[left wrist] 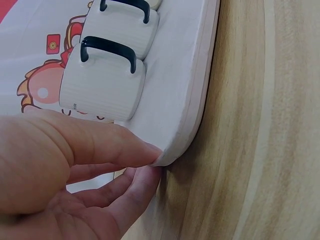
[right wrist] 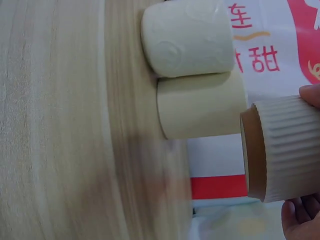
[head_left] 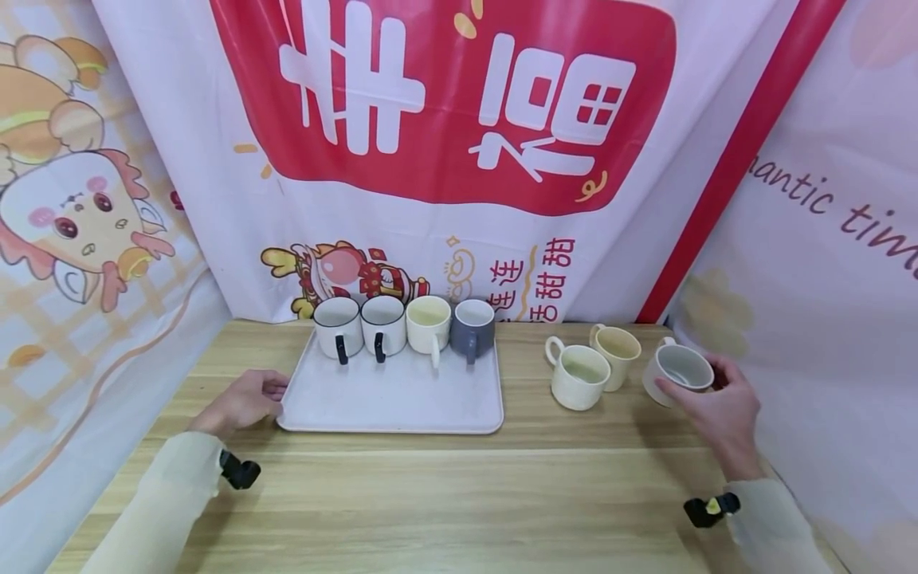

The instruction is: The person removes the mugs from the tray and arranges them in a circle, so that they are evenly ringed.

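Note:
My left hand [head_left: 247,399] pinches the near left corner of a white tray [head_left: 394,399]; in the left wrist view the thumb lies on the rim and fingers are below it. Along the tray's back stand two white mugs with black handles, the left mug [head_left: 337,327] and its neighbour [head_left: 383,323], then a cream mug [head_left: 428,323] and a grey mug [head_left: 473,331]. At the right, my right hand [head_left: 724,406] grips a ribbed whitish mug [right wrist: 292,147] with a tan base, raised above the table. Its handle points to the back.
Left of the held mug, a cream mug [head_left: 579,383] and a pale yellow mug [head_left: 618,351] stand close together on the wooden table [head_left: 445,502]. A printed cloth [head_left: 445,183] hangs behind, with more printed cloth at both sides.

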A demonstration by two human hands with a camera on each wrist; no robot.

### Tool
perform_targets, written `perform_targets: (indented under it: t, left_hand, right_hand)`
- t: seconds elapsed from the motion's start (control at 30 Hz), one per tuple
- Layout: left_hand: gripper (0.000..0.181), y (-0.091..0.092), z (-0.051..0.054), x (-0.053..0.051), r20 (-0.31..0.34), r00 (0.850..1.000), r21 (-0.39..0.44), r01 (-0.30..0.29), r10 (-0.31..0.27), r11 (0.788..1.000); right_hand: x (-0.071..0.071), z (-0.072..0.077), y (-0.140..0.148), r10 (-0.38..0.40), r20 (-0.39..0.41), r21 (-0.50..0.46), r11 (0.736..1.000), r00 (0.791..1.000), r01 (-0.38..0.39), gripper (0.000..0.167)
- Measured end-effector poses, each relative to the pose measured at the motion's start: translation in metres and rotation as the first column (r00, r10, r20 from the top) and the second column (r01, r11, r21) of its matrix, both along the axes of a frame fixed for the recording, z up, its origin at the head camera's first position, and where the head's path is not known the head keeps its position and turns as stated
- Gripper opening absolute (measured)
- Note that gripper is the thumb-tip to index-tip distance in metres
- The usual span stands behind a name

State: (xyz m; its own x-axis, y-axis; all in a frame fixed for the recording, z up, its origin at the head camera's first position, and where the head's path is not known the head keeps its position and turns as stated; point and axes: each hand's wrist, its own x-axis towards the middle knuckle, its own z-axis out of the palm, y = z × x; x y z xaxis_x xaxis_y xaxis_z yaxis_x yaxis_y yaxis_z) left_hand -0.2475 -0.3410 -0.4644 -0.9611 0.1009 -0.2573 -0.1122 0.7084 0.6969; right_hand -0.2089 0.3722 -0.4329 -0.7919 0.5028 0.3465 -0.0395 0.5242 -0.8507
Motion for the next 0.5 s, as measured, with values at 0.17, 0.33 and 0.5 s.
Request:
perform_targets:
  t: [0.17, 0.33, 0.5]
  left_hand:
    - [0.066, 0.000, 0.000, 0.000, -0.001, 1.000, -0.011, 0.003, -0.003, 1.000]
    - [0.066, 0.002, 0.001, 0.002, 0.004, 1.000, -0.011, 0.000, 0.000, 1.000]
    - [0.066, 0.002, 0.002, 0.002, -0.003, 1.000, -0.004, 0.003, -0.003, 1.000]
  right_hand:
    - [-0.013, -0.016, 0.004, -0.034, -0.006, -0.003, 0.999, 0.999, 0.034, 0.075]
    - [-0.025, -0.027, 0.004, -0.070, 0.004, 0.021, 0.997, 0.998, 0.070, 0.076]
    - [-0.036, -0.037, 0.004, -0.096, 0.019, 0.032, 0.995, 0.995, 0.095, 0.077]
